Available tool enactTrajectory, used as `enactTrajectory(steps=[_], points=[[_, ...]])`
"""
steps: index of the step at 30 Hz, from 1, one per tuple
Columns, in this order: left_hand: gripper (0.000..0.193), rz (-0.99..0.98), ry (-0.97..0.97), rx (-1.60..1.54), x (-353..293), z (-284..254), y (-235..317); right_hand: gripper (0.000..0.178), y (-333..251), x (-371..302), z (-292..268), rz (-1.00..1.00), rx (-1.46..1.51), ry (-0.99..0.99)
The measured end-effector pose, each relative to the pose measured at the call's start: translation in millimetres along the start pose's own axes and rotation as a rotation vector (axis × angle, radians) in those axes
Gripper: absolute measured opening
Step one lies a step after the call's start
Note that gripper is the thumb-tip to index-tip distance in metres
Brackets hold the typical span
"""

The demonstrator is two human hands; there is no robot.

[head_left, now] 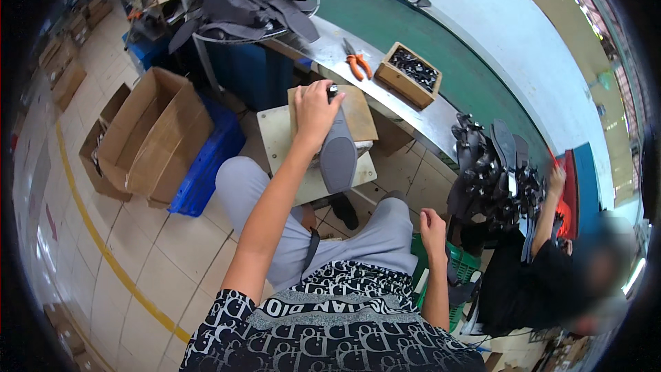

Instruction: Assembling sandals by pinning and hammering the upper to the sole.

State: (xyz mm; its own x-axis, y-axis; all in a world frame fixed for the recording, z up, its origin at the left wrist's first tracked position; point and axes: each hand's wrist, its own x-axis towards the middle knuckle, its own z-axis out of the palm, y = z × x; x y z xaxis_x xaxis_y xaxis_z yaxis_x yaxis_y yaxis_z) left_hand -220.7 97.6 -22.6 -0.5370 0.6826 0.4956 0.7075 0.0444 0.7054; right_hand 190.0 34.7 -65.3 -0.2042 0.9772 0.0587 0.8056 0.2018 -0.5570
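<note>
Bent over the far end of a grey sandal sole (339, 155), my left hand (315, 111) is closed and presses it against a brown board (359, 111). A small shiny black piece (332, 89) shows beside its fingertips. The sole tilts toward me, its near end reaching past the board over a pale stand (275, 139). Beside my right thigh, my right hand (434, 233) is raised with its fingers curled together. Whatever it may hold is hidden. Just below that hand is a green basket (463, 282) with dark soles.
Orange-handled pliers (358, 65) and a wooden box (406, 79) of small dark parts lie on the bench edge. Soles fill a round rack (258, 14). Cardboard boxes (155, 138) and a blue crate (206, 165) stand left. At right, a person (527, 269) sits by piled sandals (496, 172).
</note>
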Motion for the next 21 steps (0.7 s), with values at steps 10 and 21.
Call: enactTrajectory(steps=[10, 21], points=[[0.03, 0.021, 0.05, -0.004, 0.5, 0.4, -1.2, 0.027, 77.9, -18.0, 27.6, 0.183, -0.041, -0.14], [0.031, 0.0, 0.001, 0.052, 3.6, -1.9, 7.2, 0.028, 136.5, -38.3, 52.1, 0.354, -0.052, -0.13]])
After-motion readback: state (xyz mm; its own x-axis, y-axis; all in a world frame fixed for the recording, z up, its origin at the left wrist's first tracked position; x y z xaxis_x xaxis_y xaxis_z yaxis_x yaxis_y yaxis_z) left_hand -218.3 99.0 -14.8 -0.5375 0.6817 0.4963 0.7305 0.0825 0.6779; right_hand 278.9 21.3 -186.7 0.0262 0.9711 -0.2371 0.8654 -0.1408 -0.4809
